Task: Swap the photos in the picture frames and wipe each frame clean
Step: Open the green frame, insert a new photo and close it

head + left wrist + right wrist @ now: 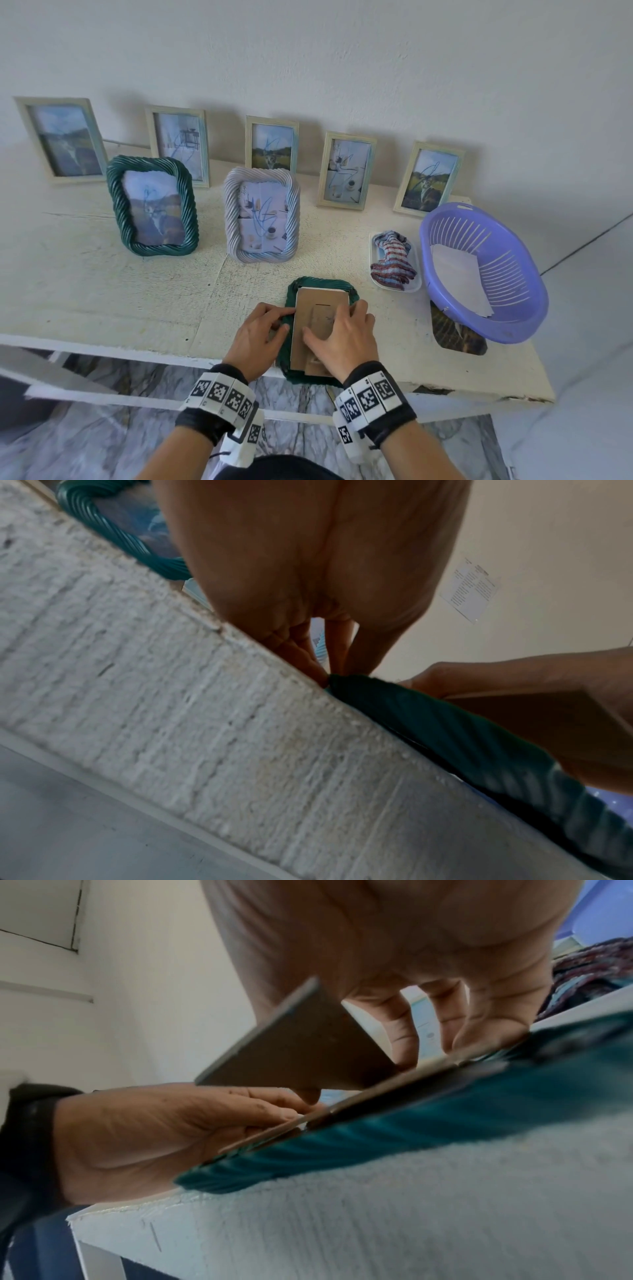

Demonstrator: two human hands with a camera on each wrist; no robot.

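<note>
Green frame face down at table front edge, brown backing board up. Left hand pinches frame's left rim; right hand lies on board. Striped cloth on white tray beside purple basket. Seven frames upright behind.

Both hands are bare, the left hand and the right hand alike, with nothing worn on the fingers. Back from the fingers, each wrist carries a black fabric wristband, and over it a ring of white blocks printed with black square code markers; the right wrist has the same marker band. Behind the bands, away from the fingers, both forearms are sleeveless.
</note>
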